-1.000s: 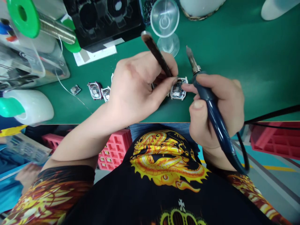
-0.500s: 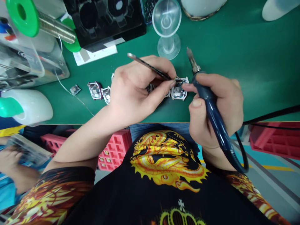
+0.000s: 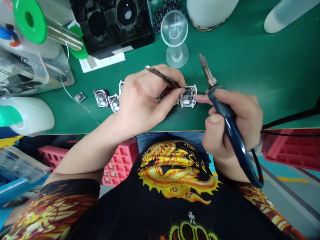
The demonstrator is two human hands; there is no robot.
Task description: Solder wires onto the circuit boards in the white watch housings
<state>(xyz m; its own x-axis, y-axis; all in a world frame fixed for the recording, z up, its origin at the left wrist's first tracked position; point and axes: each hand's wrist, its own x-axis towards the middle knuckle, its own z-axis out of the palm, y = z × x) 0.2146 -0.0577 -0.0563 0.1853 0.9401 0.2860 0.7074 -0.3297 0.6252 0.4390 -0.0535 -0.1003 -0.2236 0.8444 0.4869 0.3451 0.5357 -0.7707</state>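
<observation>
My left hand (image 3: 147, 95) is closed round a pair of dark tweezers (image 3: 162, 76), whose silvery back end points up to the left. Its fingertips are at the left edge of a white watch case (image 3: 189, 96) with a circuit board inside; the tweezer tips are hidden. My right hand (image 3: 236, 121) grips a blue soldering iron (image 3: 231, 130), its metal tip raised and pointing away from me, apart from the case. One finger of that hand reaches to the case's right side. More watch cases (image 3: 101, 98) stand in a row, some partly covered by my left hand.
A small loose module (image 3: 80, 97) lies near a thin solder wire from a green spool (image 3: 29, 20). Behind are a black tray (image 3: 112, 26), a clear stemmed cup (image 3: 177, 55) and a white container (image 3: 211, 13). A white bottle (image 3: 37, 115) stands left; a black cable (image 3: 292, 118) runs right.
The soldering iron and my right hand have moved slightly right, away from the watch case. The tweezers' back end has shifted a little right and down. Both hands keep their holds.
</observation>
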